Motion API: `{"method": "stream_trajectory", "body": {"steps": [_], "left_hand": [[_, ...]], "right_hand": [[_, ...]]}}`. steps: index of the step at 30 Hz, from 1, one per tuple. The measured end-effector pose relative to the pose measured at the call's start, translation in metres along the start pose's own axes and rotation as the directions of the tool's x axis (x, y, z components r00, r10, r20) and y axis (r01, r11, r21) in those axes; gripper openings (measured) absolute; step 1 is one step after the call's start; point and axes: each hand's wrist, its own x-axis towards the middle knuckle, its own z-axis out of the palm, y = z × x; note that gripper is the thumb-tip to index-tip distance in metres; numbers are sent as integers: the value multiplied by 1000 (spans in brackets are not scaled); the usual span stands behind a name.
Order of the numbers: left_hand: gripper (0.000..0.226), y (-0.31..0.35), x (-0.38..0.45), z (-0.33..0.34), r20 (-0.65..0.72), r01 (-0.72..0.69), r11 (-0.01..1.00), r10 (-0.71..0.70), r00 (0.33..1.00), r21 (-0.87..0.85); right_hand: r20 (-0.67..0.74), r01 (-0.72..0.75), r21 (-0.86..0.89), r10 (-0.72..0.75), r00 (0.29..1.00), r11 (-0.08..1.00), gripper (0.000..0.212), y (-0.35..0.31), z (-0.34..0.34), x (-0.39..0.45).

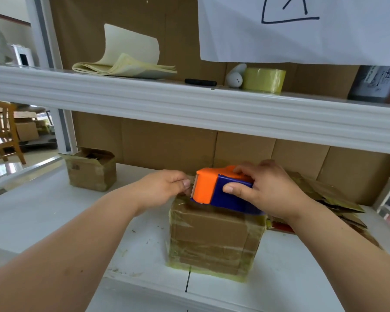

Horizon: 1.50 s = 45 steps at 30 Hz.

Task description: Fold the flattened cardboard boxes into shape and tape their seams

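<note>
A folded cardboard box (212, 239) wrapped in clear yellowish tape stands on the white shelf (54, 221) in front of me. On its top lies an orange and blue tape dispenser (214, 190), which my right hand (268, 190) grips from the right, thumb on the blue side. My left hand (164, 188) is curled at the dispenser's toothed orange end, pinching the tape end at the box's top left edge. The box's top face is mostly hidden by the dispenser and my hands.
An open small box (90, 168) stands at the back left. Flattened cardboard boxes (331, 199) lie stacked at the right. The upper shelf (189, 104) carries a tape roll (265, 80), a paper stack (126, 64) and a black marker (200, 82).
</note>
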Motion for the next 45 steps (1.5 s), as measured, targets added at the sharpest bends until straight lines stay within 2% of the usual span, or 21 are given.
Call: {"method": "stream_trajectory", "body": {"steps": [8,13,17,22,25,27,29,33,36,40,42,45], "left_hand": [[29,-3,8,0,5,22,1000,-22,1000,20],[30,0,13,-4,20,55,998,-54,998,-17],[28,-8,15,-10,23,110,988,-108,994,-109],[31,-32,13,-18,-27,131,948,-145,989,-289],[35,-28,17,-13,-16,126,936,-139,990,-330],[35,-25,20,-13,-3,138,920,-150,989,-368],[34,-23,21,-14,1,165,900,-180,984,-403],[31,-18,23,-14,-11,191,919,-207,978,-344],[31,-16,23,-15,-15,161,936,-175,985,-312],[27,-9,23,-11,-100,107,964,-135,986,-242],[23,-2,25,-10,-88,107,938,-143,986,-331],[20,4,25,-10,56,170,775,-171,984,-609]], "right_hand": [[176,-103,80,88,981,991,67,-1,-24,15],[188,-114,98,94,978,989,61,10,-25,17],[166,-130,48,120,979,990,55,21,-31,16],[88,-242,-33,244,966,970,74,52,-50,-5],[117,-289,17,285,951,957,68,60,-53,-13],[135,-306,-8,304,943,952,61,60,-55,-13],[174,-307,-15,305,936,952,65,58,-59,-11],[241,-312,-80,322,916,947,61,48,-66,-4],[233,-317,-129,340,911,939,63,44,-65,-2],[216,-331,-182,366,905,926,69,45,-60,-4],[210,-350,-198,388,897,916,69,46,-57,-5],[206,-371,-219,415,886,902,69,44,-54,-6]]}}
